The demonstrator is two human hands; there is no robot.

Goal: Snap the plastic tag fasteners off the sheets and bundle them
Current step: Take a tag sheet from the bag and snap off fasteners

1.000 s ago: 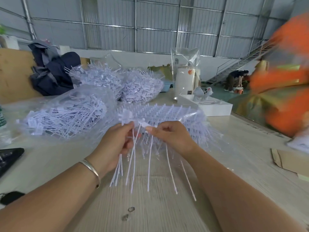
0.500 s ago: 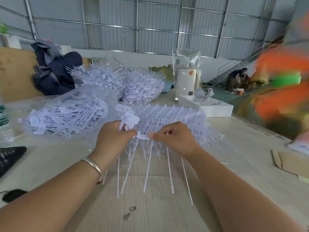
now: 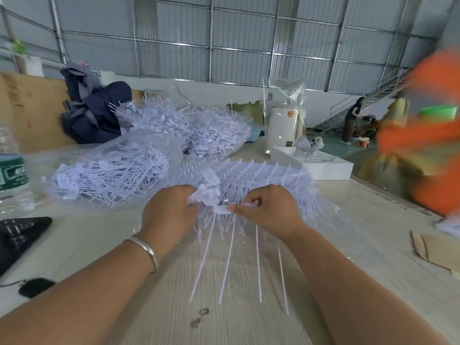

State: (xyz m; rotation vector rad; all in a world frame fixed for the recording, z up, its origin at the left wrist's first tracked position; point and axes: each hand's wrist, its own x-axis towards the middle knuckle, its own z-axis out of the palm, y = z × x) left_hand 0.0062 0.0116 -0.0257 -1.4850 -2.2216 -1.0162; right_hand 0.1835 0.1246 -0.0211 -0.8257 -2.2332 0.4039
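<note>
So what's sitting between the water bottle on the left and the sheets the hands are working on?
In the head view, a clear bag of loose fasteners lies between the water bottle and the stacked sheets.

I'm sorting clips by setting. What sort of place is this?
Probably a warehouse or factory workshop: corrugated metal walls, an industrial stair, and bags of fasteners heaped on a worktable where both hands strip tags.

Orange figure [image 3: 420, 145] blurred; water bottle [image 3: 11, 170] cut by left edge.
</note>
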